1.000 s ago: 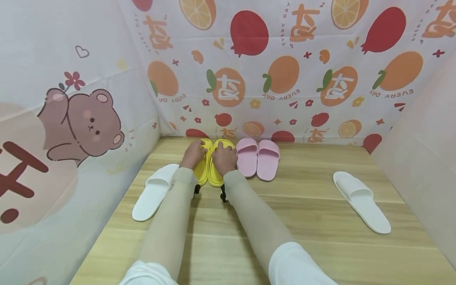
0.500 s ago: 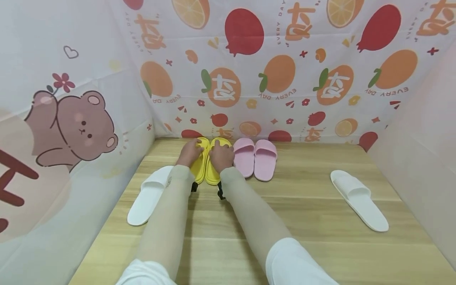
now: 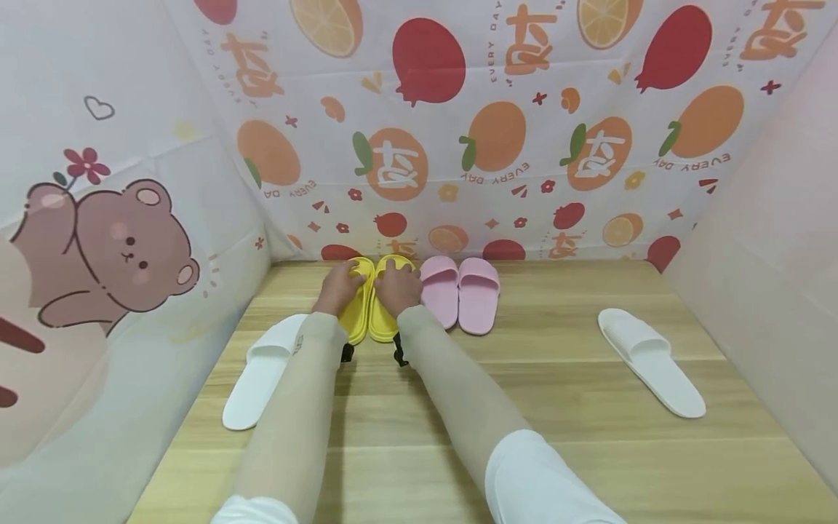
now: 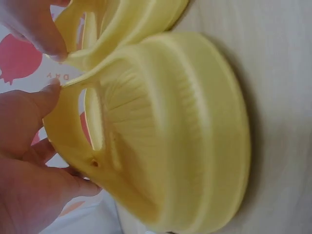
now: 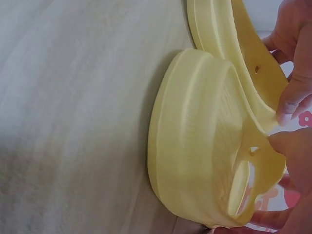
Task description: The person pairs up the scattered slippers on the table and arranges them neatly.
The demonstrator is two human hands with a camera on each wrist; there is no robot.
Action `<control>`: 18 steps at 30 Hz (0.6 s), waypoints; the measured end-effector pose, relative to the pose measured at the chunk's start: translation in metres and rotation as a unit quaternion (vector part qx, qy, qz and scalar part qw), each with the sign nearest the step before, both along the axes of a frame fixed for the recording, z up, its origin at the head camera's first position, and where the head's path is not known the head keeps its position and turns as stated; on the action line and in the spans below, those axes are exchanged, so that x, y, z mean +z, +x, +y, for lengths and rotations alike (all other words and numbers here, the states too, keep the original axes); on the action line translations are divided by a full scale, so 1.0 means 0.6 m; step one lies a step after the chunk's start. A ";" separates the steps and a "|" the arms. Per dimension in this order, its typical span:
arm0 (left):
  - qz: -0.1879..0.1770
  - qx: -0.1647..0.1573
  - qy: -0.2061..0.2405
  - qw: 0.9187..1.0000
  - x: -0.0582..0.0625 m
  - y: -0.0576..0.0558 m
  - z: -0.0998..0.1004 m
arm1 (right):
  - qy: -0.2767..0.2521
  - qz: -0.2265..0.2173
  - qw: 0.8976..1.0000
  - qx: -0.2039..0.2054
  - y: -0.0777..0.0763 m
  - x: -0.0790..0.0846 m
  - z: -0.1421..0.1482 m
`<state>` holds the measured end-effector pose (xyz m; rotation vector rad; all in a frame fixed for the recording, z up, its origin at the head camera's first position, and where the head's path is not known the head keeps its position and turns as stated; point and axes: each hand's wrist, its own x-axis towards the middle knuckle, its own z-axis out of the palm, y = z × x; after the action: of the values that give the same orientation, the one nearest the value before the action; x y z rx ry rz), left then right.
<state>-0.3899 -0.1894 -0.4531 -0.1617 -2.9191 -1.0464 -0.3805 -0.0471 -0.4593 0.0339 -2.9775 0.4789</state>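
Observation:
Two yellow slippers stand side by side at the back of the wooden floor, toes toward the wall. In the head view my left hand holds the left yellow slipper by its upper. The left wrist view shows the thumb and fingers of that hand on the cut-out strap, with the heel toward the camera. My right hand grips the upper of the right yellow slipper. From the right wrist, its thumb and fingers pinch the strap above the heel. Both hands partly cover the straps.
A pair of pink slippers sits just right of the yellow pair. One white slipper lies by my left forearm, another angled at far right. Fruit-printed cloth closes the back, and a bear-printed cloth the left.
The head view has turned slightly, so everything in it sits further left. Both hands stay on the yellow slippers, which keep their place beside the pink pair.

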 end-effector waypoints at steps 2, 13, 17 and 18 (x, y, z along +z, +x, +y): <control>0.003 0.002 0.005 1.000 -0.005 -0.003 -0.004 | 0.002 -0.004 1.000 0.000 -0.001 0.000 -0.002; 0.006 0.011 0.005 1.000 -0.012 -0.008 -0.005 | 0.005 -0.012 1.000 0.009 -0.007 0.001 0.008; 0.003 0.018 0.013 1.000 -0.010 0.001 -0.011 | 0.005 0.006 1.000 0.012 -0.007 0.009 0.011; 0.001 0.019 0.009 1.000 -0.008 0.006 -0.014 | 0.003 0.004 1.000 0.016 -0.005 0.013 0.012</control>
<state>-0.3863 -0.1980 -0.4578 -0.1050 -2.8981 -1.0668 -0.3834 -0.0396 -0.4515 0.0832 -2.9737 0.4728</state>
